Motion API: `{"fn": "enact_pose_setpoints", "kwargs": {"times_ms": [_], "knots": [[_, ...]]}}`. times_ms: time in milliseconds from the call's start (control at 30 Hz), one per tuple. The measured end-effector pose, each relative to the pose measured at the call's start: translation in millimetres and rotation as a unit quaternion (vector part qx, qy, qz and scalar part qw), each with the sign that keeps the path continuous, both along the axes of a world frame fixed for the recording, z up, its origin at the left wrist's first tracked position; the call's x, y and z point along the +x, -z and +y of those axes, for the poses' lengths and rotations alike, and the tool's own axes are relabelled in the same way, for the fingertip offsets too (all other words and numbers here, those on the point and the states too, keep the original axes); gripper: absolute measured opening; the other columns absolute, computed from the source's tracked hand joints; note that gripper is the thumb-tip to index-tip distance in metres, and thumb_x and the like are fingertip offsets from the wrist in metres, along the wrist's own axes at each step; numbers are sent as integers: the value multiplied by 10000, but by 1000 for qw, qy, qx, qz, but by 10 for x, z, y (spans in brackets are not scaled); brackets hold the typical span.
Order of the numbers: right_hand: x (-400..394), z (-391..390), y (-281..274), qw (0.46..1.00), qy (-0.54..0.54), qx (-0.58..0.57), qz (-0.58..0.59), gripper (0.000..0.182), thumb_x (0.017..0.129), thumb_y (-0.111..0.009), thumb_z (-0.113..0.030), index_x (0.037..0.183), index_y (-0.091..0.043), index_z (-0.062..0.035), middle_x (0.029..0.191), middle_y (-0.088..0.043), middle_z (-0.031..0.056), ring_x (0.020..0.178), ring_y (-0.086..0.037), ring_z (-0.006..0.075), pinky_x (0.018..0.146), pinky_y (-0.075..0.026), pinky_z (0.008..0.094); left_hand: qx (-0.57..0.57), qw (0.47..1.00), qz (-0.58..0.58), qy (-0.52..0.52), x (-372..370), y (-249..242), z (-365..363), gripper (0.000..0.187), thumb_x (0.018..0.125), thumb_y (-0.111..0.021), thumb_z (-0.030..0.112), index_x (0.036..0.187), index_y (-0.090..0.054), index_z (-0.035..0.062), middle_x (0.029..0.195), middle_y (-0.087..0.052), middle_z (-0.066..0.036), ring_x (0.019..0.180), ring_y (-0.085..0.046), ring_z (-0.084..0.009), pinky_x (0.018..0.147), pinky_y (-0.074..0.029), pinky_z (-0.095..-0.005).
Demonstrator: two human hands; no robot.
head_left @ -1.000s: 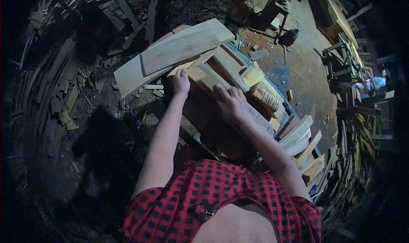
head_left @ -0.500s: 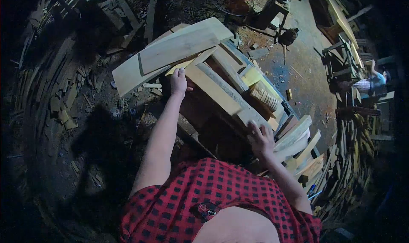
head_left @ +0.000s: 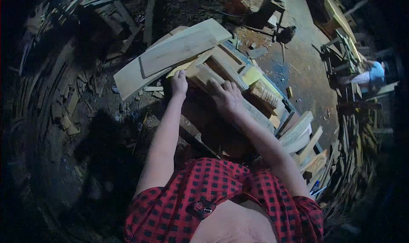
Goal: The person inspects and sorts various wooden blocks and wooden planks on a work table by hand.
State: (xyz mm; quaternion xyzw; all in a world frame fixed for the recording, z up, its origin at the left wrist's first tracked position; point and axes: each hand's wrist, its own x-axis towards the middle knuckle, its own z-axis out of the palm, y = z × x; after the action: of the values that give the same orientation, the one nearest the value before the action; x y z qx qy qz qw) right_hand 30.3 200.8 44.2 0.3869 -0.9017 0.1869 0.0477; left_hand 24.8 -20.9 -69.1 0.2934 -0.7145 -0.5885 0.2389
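A long wooden beam [head_left: 203, 74] lies slantwise in front of me on a stack of timber. My left hand [head_left: 180, 84] is closed around its far left end, beside a yellowish strip of wood. Partway along the same beam, my right hand [head_left: 228, 97] rests across the top with fingers spread, slightly blurred, covering that stretch. Beyond my left hand lie wide, pale boards [head_left: 179, 49], one overlapping another. To the right of my right hand sits a ridged wooden block [head_left: 265, 94].
Several offcuts [head_left: 298, 132] jut out at the stack's lower right. Wood scraps [head_left: 68, 119] litter the floor at left. A person [head_left: 375, 74] is by timber at far right. A small dark stand [head_left: 277, 19] is at the back.
My right hand has moved up and left along the beam, closer to my left hand. The left hand keeps its place at the end. The person at far right has shifted slightly.
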Motion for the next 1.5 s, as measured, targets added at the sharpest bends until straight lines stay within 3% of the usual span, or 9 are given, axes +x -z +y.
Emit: {"fn": "enact_pose_setpoints", "kwargs": {"times_ms": [133,233,333,433,500,767,833,1033,1500], "knots": [[591,1158,-15,995,97,-3,5,546,732,-697,-198,1255,-541,-181,953,-519,151,892,-518,353,765,-438,449,193,975,-101,38,61,-331,56,424,942,-449,400,1230,-499,93,1034,-581,-101,828,-610,-198,401,-546,-324],[891,2031,11,982,186,9,31,534,750,-683,-174,1259,-537,-237,869,-505,138,866,-526,366,728,-454,456,62,993,-72,74,-107,315,-204,431,957,-414,402,1246,-488,92,1072,-574,-112,863,-608,-233,461,-560,-345],[1066,2672,143,951,300,37,-62,615,734,-697,-150,1313,-497,-203,962,-552,149,901,-551,338,742,-464,426,14,992,-103,66,-25,-138,-31,469,970,-405,363,1251,-495,-1,1198,-562,-147,1058,-560,-279,847,-488,-387],[1246,3012,465,907,295,-264,-145,683,752,-703,-131,1374,-422,-117,1073,-587,139,930,-580,268,736,-473,371,16,999,-40,18,-110,165,-90,381,970,-417,315,1032,-562,-31,1039,-616,-152,927,-571,-250,808,-457,-376],[1423,2901,51,691,377,-510,-347,716,781,-703,-127,1403,-357,-47,1128,-593,123,921,-599,199,751,-481,311,37,999,-31,18,-70,-109,7,393,962,-438,331,1039,-564,-32,1048,-617,-155,946,-569,-250,816,-454,-379],[1756,2950,-143,489,262,-705,-441,479,768,-643,-140,1191,-475,9,974,-611,80,813,-624,188,701,-535,327,-160,918,-338,132,-155,-850,102,585,842,-565,533,1068,-588,-6,1009,-622,-186,815,-629,-284,655,-521,-367],[1750,2899,-72,486,329,-686,-430,482,719,-647,-149,1146,-495,18,950,-605,90,787,-629,194,670,-535,325,-212,916,-314,131,-287,-665,-24,657,796,-581,595,1068,-590,-3,1019,-621,-212,780,-643,-309,554,-520,-392],[1651,2662,-83,522,338,-615,-485,463,696,-654,-173,1098,-518,11,862,-607,101,757,-632,203,645,-527,343,-371,823,-402,155,-469,-821,155,732,764,-582,629,1159,-566,13,1186,-560,-260,1128,-535,-384,972,-409,-457],[1477,2631,-145,537,352,-607,-468,509,668,-633,-152,1134,-502,6,893,-600,94,772,-608,202,706,-508,330,-278,907,-287,135,-419,-489,-113,412,758,-689,363,928,-614,-5,1010,-641,-204,954,-608,-329,842,-462,-406]]}}
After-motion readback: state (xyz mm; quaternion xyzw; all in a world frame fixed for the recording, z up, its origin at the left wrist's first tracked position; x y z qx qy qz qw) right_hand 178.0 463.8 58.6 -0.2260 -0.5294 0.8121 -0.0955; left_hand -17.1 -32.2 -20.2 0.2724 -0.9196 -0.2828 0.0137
